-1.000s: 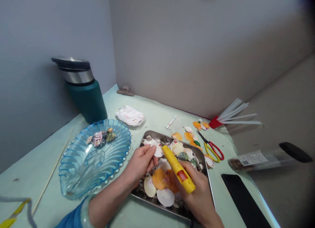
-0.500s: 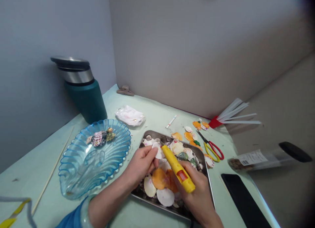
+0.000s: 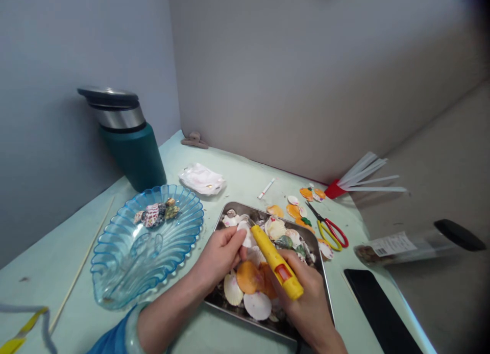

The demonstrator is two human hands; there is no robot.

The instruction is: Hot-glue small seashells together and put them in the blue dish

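Note:
Between the thumb and fingers of my left hand [image 3: 220,252] is a small white seashell [image 3: 245,234], held above a metal tray [image 3: 325,277]. My right hand [image 3: 306,287] is wrapped round a yellow glue gun [image 3: 273,254] with a red switch, its nozzle close to the shell; whether they touch I cannot tell. Beneath both hands the tray is full of shells, among them an orange scallop shell [image 3: 249,277] and a white scallop shell [image 3: 258,306]. My right hand hides part of the tray.
On the left are a blue scalloped dish [image 3: 115,257] with several small shells, and a teal bottle [image 3: 133,155]. Scissors [image 3: 329,231], orange shells [image 3: 294,212], a red cup [image 3: 335,189] of glue sticks, a clear jar [image 3: 417,249] and a black phone [image 3: 377,308] lie right.
Almost nothing differs. Both hands keep their place, with the white seashell and the glue gun held as before.

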